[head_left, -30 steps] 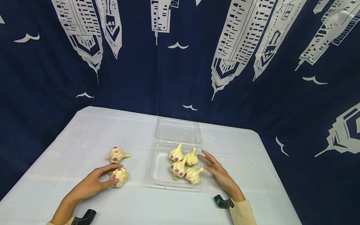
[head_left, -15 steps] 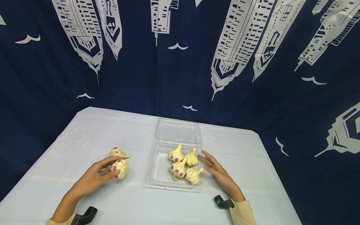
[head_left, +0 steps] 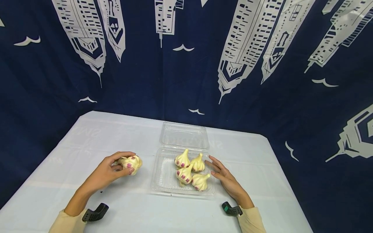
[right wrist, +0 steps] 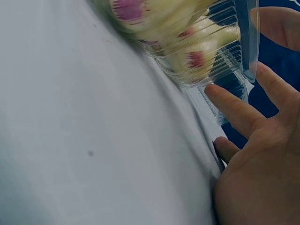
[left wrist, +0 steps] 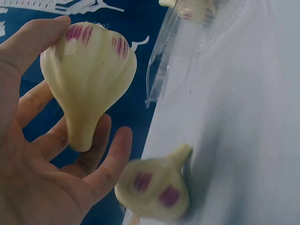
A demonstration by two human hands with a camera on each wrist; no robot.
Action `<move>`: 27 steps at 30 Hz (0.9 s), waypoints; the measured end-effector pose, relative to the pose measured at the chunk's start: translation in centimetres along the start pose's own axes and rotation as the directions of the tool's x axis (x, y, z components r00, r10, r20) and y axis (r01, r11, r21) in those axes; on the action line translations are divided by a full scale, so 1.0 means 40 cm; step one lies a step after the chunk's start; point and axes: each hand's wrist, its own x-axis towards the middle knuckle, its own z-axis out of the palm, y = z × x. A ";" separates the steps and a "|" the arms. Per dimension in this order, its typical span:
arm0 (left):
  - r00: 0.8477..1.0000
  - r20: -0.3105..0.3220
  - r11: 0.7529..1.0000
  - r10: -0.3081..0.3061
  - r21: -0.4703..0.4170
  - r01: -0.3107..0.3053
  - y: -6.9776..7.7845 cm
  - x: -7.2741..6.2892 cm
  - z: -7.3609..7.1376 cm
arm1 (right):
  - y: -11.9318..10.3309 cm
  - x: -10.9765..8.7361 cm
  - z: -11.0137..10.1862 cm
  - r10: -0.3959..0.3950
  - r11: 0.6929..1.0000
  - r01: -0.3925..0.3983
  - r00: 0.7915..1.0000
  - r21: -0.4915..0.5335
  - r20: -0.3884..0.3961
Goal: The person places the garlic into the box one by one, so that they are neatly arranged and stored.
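My left hand [head_left: 106, 171] pinches a cream garlic bulb [head_left: 134, 164] with purple patches, raised off the table. Its stem points toward the palm in the left wrist view, with the thumb on the broad end. A second garlic bulb [left wrist: 154, 190] lies on the table below that hand; in the head view the hand and the held bulb mostly cover it. Several garlic bulbs [head_left: 184, 174] sit in the right part of a clear plastic clamshell box [head_left: 163, 183]. Beside the box's right wall is my right hand [head_left: 228, 183], fingers spread and relaxed, fingertips at the wall [right wrist: 220, 61].
The box's lid [head_left: 184, 137] lies folded back, away from me. A white cloth [head_left: 140, 210] covers the table. Behind it hangs a dark blue curtain [head_left: 180, 81] printed with white buildings and birds.
My left hand has lifted the nearer garlic bulb and carried it forward and to the right, over the other loose bulb. The right hand and the box have stayed in place.
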 end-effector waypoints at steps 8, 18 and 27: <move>0.999 -0.035 0.998 -0.021 0.061 0.023 0.031 0.063 0.026 | 0.003 0.003 -0.002 -0.006 1.000 0.006 1.000 0.006 0.000; 0.999 -0.031 0.987 0.038 0.158 -0.033 0.059 0.142 0.067 | 0.004 0.005 -0.001 -0.018 1.000 0.018 1.000 0.009 0.005; 0.997 0.018 0.993 0.074 0.092 -0.075 0.067 0.195 0.105 | 0.002 0.003 -0.004 -0.029 1.000 0.029 0.999 -0.001 0.017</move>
